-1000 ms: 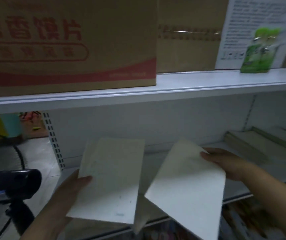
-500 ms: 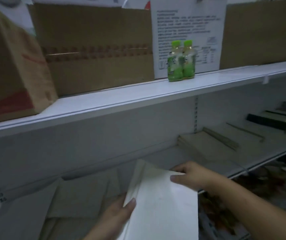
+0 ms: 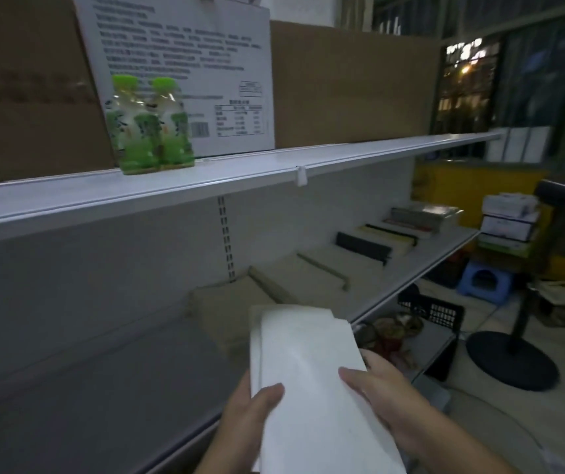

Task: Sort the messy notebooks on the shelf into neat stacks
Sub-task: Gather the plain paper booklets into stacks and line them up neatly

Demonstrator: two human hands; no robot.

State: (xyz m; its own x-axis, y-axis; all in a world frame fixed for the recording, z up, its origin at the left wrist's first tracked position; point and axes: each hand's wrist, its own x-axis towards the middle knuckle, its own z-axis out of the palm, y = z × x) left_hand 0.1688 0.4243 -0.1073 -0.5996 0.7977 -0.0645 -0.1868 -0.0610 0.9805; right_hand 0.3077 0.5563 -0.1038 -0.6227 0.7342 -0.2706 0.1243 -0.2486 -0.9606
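Observation:
Both hands hold a small pile of white notebooks (image 3: 305,364) over the front edge of the white lower shelf (image 3: 103,388). My left hand (image 3: 250,412) grips the pile's left edge with the thumb on top. My right hand (image 3: 380,395) grips the right edge, thumb on the cover. Behind the pile a stack of tan notebooks (image 3: 229,309) lies on the shelf. Further right along the shelf lie more tan notebooks (image 3: 318,268), a black-spined stack (image 3: 363,248) and others beyond.
The upper shelf (image 3: 206,179) carries two green bottles (image 3: 151,128), a white printed box (image 3: 188,73) and brown cartons (image 3: 353,83). To the right stand a black fan base (image 3: 510,360), a blue stool (image 3: 483,282) and a black crate (image 3: 435,313).
The two separate notebooks were brought together into one pile held by both hands. The view swung right along the shelf, bringing the right-hand stacks and the room's floor into sight.

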